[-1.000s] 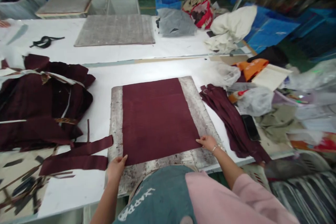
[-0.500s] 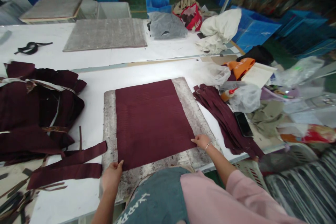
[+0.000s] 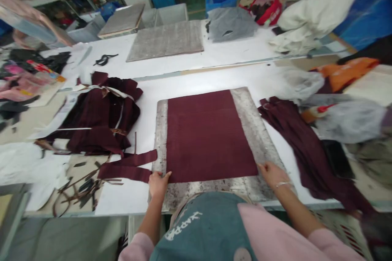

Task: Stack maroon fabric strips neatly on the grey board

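A nearly square sheet of maroon fabric point(image 3: 210, 136) lies flat on a worn, speckled grey board point(image 3: 255, 122). My left hand point(image 3: 158, 183) is at the sheet's near left corner, its thumb on the edge and its fingers bent. At the near right corner, my right hand point(image 3: 272, 175) pinches the edge between thumb and forefinger. Maroon fabric strips point(image 3: 131, 167) lie just left of the board. Beyond them sits a tied bundle of maroon pieces point(image 3: 101, 118). Long maroon strips point(image 3: 294, 142) are heaped right of the board.
Across the white table point(image 3: 226, 75) lie another grey board point(image 3: 167, 40) and a grey plastic bag point(image 3: 232, 24). A black phone point(image 3: 337, 159) and clear plastic bags point(image 3: 352, 118) crowd the right side. Thin offcuts point(image 3: 81, 187) litter the near left. Someone's arm point(image 3: 39, 20) shows at far left.
The view has turned left, so the table and its things sit farther right and more of the left side shows. Both hands stay at the fabric's near corners; the sheet still lies on the board.
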Motion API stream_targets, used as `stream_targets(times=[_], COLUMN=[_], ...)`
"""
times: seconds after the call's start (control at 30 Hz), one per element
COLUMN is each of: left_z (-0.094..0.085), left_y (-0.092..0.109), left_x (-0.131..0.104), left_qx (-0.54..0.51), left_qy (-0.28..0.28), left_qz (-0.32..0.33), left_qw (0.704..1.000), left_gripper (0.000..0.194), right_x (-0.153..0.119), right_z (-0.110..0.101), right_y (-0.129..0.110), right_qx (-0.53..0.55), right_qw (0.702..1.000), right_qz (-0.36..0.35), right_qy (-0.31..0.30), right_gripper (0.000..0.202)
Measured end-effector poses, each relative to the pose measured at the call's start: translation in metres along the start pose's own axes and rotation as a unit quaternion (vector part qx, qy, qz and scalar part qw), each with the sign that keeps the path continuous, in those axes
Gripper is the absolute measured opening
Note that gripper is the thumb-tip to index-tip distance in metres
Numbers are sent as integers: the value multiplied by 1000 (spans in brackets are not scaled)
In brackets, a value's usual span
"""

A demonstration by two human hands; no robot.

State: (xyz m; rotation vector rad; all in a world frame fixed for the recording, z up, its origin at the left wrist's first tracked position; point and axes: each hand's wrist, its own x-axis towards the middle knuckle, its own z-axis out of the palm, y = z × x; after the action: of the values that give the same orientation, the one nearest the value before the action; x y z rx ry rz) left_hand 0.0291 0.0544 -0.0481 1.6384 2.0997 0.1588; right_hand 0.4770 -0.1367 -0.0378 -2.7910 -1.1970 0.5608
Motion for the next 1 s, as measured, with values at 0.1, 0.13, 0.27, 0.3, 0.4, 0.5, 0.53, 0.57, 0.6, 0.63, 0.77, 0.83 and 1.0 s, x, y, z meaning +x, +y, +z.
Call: stream_targets(times=[0.1,0.13,0.27,0.3,0.4,0.5,0.53,0.57,0.6,0.63,0.77,0.83,1.0], left_z=[10,14,15,13,6,5,5,4,3,0,-9,-2,49], left_y=[-9,-12,-14,-13,-9,-6,-5,-4,-3,-1,14,24,50], left_x=[13,18,29,29,29,30,29,27,23,18,-13,-30,-69], left_qx=[52,61,80,84,91,94,95,97,102,112,180,178,171], left_qy=[-21,-27,-55,-62,-78,-74,-71,-68,-59,-41,104,147,67], left_qz=[-15,-15,-22,-25,-32,-32,-30,-30,-29,-23,64,126,380], left_qw=[998,998,995,994,992,992,992,993,993,993,976,965,906], left_gripper=[68,71,77,78,78,75,74,72,70,68,57,47,62], right_x=[-24,-29,-34,-33,-25,-14,-11,-9,-7,-6,0,3,6], right_z=[8,14,40,45,51,46,43,41,40,40,54,62,66], right_y=[-39,-56,-113,-119,-110,-68,-52,-35,-21,-8,16,17,17], right_qx=[26,24,-5,-9,-22,-50,-63,-76,-88,-97,-110,-102,-103], right_qw=[972,955,877,863,857,888,898,907,911,914,908,903,899], right_qz=[-189,-264,-481,-505,-515,-457,-433,-411,-396,-385,-385,-394,-402], right_qy=[136,133,26,2,-24,18,38,57,71,83,124,141,141], right_gripper=[45,47,67,70,71,65,65,65,67,68,67,69,72])
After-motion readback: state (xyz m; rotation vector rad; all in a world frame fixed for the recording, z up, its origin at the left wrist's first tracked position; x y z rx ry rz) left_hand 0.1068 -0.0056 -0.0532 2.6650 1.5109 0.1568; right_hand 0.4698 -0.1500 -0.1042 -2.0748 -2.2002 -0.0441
